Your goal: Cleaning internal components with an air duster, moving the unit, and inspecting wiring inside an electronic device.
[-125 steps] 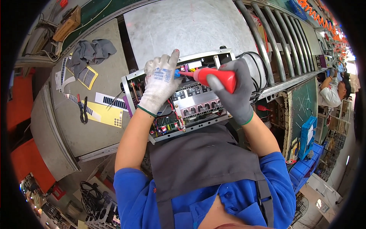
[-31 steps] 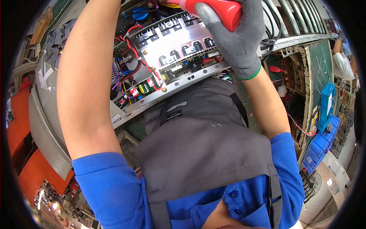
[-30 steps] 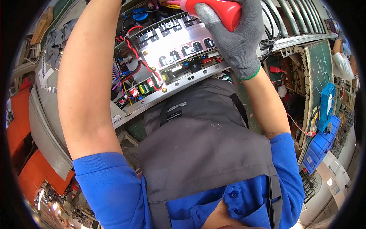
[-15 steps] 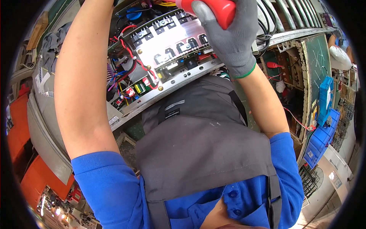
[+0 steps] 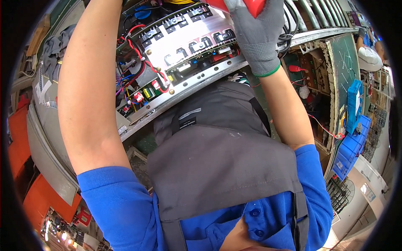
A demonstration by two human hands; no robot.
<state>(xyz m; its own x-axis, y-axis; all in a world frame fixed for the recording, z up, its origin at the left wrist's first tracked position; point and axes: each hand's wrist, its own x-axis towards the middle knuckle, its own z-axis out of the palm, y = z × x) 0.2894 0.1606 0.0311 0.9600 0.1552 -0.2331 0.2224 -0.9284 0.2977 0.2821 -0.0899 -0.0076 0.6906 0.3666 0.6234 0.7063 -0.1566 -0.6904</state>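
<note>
A long metal bench (image 5: 50, 138) runs across the view, and on it lies an open chassis (image 5: 184, 90) with its cover off, so the inside is bare. A silver heat-sink plate (image 5: 184, 39) with rows of black parts fills its middle; red wires (image 5: 140, 54) and a few coloured ones loop along its left side.

The person, in a blue shirt and a grey apron (image 5: 222, 163), leans close over the chassis. The right hand (image 5: 255, 33), in a grey glove, is wrapped tight around a red tool handle (image 5: 247, 5) at the top edge, just above the plate's right end; the tip is out of frame, so which part it meets cannot be told. The left forearm (image 5: 90, 83) reaches up past the top edge; that hand is out of view, its grip unknown.

Judging by this, the work inside the chassis looks to be mid-way: wiring and parts are in place, the cover is not yet on.

To the right stand blue bins (image 5: 354, 134); grey gloves (image 5: 54, 46) lie at the far left.
</note>
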